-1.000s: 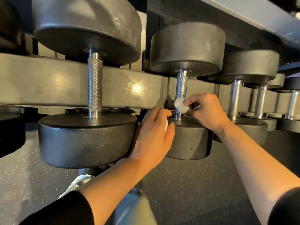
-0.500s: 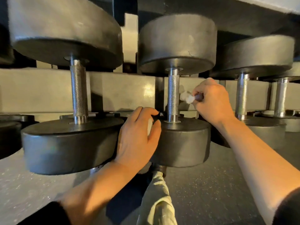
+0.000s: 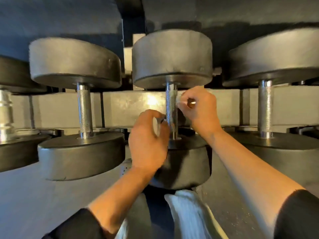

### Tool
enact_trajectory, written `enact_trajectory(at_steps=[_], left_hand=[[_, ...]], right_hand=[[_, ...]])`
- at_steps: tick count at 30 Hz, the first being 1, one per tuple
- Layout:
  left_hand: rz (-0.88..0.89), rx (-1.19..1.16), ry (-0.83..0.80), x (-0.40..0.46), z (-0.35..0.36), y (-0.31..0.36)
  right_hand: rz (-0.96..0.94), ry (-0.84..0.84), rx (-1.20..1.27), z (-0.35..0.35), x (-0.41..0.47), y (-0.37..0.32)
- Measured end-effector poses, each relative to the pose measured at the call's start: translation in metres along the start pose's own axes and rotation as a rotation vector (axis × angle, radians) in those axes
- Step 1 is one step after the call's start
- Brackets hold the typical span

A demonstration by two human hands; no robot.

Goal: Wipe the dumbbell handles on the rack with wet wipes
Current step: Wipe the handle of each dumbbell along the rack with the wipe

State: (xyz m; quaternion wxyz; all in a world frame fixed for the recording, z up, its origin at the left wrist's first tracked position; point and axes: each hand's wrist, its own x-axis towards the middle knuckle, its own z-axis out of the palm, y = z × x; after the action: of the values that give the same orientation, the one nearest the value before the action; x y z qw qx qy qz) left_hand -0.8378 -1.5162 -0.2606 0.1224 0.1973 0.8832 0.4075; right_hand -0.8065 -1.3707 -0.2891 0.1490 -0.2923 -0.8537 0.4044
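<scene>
Dumbbell: the middle dumbbell (image 3: 172, 62) lies on the rack (image 3: 134, 107), between two others, its ribbed metal handle (image 3: 170, 107) facing us.
Wipe: a small white wet wipe (image 3: 180, 105) sits just right of the handle, touching or nearly touching it; blur hides which.
Right hand: the right hand (image 3: 201, 107) has fingers curled, pinching the wipe beside the upper handle.
Left hand: the left hand (image 3: 148, 135) is curled low at the handle's left, with something pale (image 3: 155, 126) in its grip; I cannot tell what.
Handling: the wipe looks limp, light and damp, best wrapped round the bar and pinched at both ends. The dumbbell looks heavy and should stay put; its ribbing may snag the wipe.
Writing: none readable on weights or rack.
</scene>
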Motion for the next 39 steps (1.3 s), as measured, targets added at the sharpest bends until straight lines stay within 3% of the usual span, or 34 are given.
enact_trajectory(at_steps=[7, 9, 16, 24, 28, 33, 35, 37, 39], left_hand=[[0.009, 0.024, -0.024, 0.000, -0.002, 0.003], [-0.004, 0.033, -0.037, 0.000, -0.002, 0.004], [-0.047, 0.049, -0.077, 0.002, -0.002, 0.004], [-0.028, 0.049, -0.084, 0.003, -0.001, 0.001], [-0.012, 0.039, -0.087, 0.003, -0.001, -0.001], [0.003, 0.021, -0.095, 0.003, -0.001, -0.002], [0.017, 0.030, -0.094, 0.003, -0.001, -0.002], [0.031, 0.033, -0.094, 0.004, -0.002, -0.003], [0.041, 0.031, -0.089, 0.003, -0.002, -0.003]], right_hand=[[0.035, -0.475, -0.064, -0.014, -0.021, 0.010], [0.092, -0.527, -0.053, -0.017, -0.022, 0.013], [0.266, -0.212, 0.256, -0.021, -0.011, 0.035], [0.126, -0.102, 0.469, 0.002, 0.008, 0.020], [0.239, -0.204, 0.502, -0.001, -0.004, 0.022], [0.280, -0.506, 0.253, -0.014, -0.023, 0.030], [0.259, -0.525, 0.191, -0.018, -0.024, 0.029], [0.272, -0.411, 0.205, -0.021, -0.023, 0.023], [0.218, -0.165, 0.211, -0.023, -0.020, 0.014]])
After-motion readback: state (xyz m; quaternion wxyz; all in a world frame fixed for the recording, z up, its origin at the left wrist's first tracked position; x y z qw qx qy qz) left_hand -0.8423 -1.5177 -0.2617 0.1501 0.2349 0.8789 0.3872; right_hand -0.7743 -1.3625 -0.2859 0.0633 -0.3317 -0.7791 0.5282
